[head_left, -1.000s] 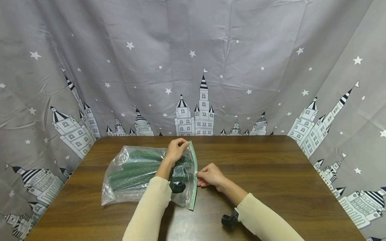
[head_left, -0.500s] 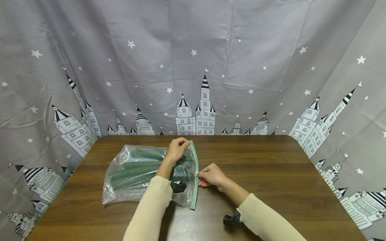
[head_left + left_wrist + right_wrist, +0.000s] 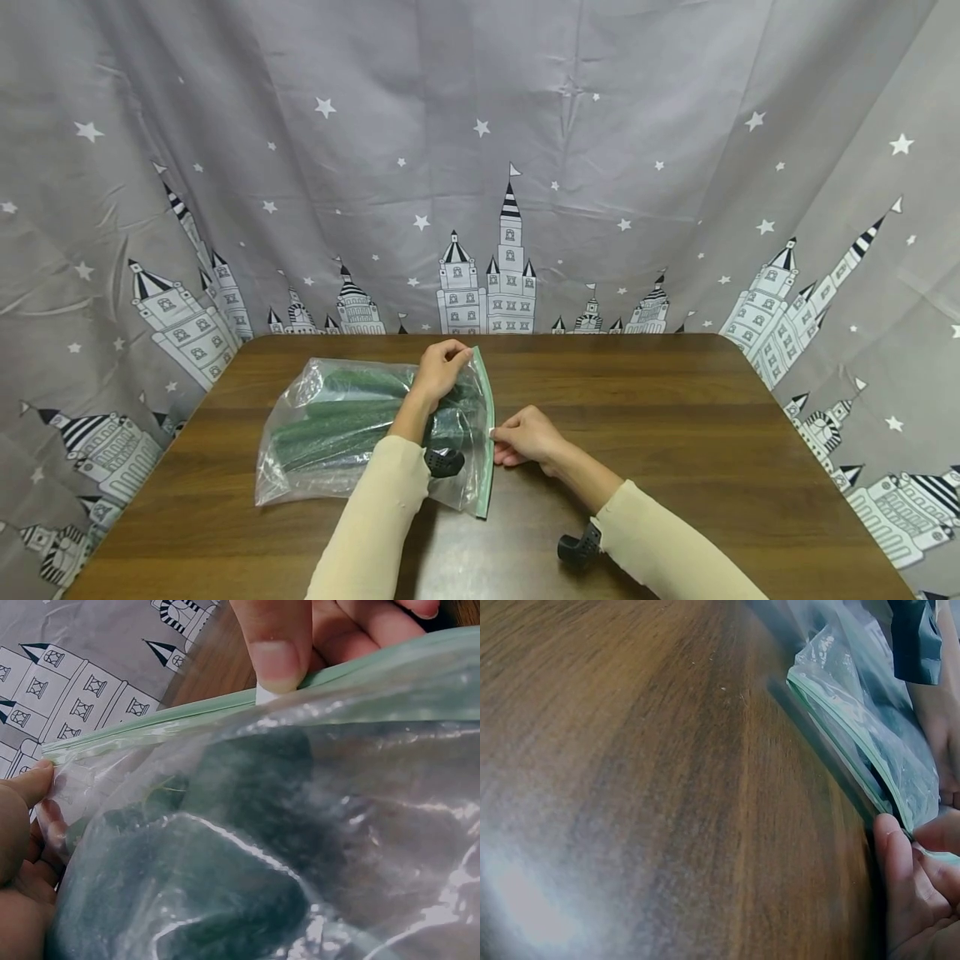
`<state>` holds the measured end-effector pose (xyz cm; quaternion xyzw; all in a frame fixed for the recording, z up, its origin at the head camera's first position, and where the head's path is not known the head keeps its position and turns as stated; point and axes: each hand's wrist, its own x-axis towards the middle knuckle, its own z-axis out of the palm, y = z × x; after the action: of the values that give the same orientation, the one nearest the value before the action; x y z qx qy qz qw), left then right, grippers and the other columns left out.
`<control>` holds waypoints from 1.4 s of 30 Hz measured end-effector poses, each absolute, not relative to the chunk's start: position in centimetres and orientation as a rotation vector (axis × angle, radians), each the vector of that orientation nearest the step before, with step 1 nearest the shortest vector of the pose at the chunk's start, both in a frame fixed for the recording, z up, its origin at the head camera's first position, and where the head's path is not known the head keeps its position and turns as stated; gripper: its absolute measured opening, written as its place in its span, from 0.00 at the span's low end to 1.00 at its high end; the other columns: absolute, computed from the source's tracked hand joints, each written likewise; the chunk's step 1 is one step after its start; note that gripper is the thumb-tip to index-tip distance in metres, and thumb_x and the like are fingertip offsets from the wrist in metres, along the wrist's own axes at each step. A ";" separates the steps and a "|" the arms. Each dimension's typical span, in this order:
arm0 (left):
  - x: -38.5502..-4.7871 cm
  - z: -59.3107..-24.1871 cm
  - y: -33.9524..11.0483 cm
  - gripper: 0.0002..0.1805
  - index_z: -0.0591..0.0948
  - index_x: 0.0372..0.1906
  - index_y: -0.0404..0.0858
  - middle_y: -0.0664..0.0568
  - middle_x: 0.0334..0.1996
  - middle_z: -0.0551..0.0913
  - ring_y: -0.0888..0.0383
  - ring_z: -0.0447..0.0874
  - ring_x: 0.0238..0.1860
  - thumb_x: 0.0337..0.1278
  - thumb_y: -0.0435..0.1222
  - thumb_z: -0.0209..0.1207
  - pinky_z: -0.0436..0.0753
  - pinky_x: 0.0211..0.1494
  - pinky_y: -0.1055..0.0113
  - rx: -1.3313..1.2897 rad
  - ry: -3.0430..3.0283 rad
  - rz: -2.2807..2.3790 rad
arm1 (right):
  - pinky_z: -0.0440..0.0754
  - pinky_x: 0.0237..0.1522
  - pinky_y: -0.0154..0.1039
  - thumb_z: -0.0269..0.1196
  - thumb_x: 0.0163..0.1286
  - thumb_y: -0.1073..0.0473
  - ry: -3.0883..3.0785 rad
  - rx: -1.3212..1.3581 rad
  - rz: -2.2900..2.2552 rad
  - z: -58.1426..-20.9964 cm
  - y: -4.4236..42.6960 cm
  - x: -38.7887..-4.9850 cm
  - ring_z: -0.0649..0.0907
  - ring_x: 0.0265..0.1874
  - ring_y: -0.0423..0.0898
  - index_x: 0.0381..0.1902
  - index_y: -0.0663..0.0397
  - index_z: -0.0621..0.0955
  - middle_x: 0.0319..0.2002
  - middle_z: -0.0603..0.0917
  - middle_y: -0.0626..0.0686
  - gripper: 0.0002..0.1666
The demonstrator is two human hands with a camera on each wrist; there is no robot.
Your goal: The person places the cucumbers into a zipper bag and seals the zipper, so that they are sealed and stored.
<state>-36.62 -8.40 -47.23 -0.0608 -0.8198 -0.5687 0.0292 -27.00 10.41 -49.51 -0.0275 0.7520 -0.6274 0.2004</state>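
A clear plastic slider zip bag (image 3: 303, 490) with a green top strip (image 3: 487, 475) lies flat, left of the table's middle. Several long dark green vegetables (image 3: 326, 433), cucumber-like, show through its film. At the far end of the strip my left hand (image 3: 441, 368) pinches the bag's corner. My right hand (image 3: 525, 437) pinches the strip midway, thumb on a small white slider (image 3: 265, 696). In the right wrist view, the two green edges (image 3: 840, 727) stand apart between that hand and the bag's near end. My left forearm hides part of the bag.
The brown wooden table (image 3: 660, 442) stretches to the right of the bag. Behind it hangs a grey curtain (image 3: 600, 167) printed with castles and stars. Black wrist cameras (image 3: 577, 546) sit at both sleeves.
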 end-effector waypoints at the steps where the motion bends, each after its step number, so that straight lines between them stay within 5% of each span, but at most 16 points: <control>1: -36.6 -47.2 -8.4 0.09 0.86 0.41 0.32 0.49 0.33 0.77 0.55 0.72 0.35 0.74 0.35 0.60 0.72 0.37 0.64 -0.183 -2.530 -1.756 | 0.85 0.22 0.30 0.61 0.74 0.69 2.103 -0.078 -1.752 -49.5 10.4 -27.0 0.84 0.18 0.40 0.35 0.74 0.87 0.20 0.85 0.54 0.12; 42: -36.4 -46.5 -8.3 0.09 0.85 0.39 0.35 0.48 0.34 0.80 0.52 0.74 0.36 0.76 0.36 0.59 0.75 0.39 0.59 -0.236 -2.633 -1.585 | 0.85 0.21 0.30 0.63 0.71 0.69 2.008 0.003 -1.799 -49.1 10.2 -24.0 0.85 0.18 0.41 0.36 0.73 0.87 0.20 0.86 0.55 0.09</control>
<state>-36.41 -8.28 -46.49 -0.0767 -0.8537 -0.5142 0.0297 -24.01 10.21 -49.06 0.0012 0.7265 -0.6507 0.2208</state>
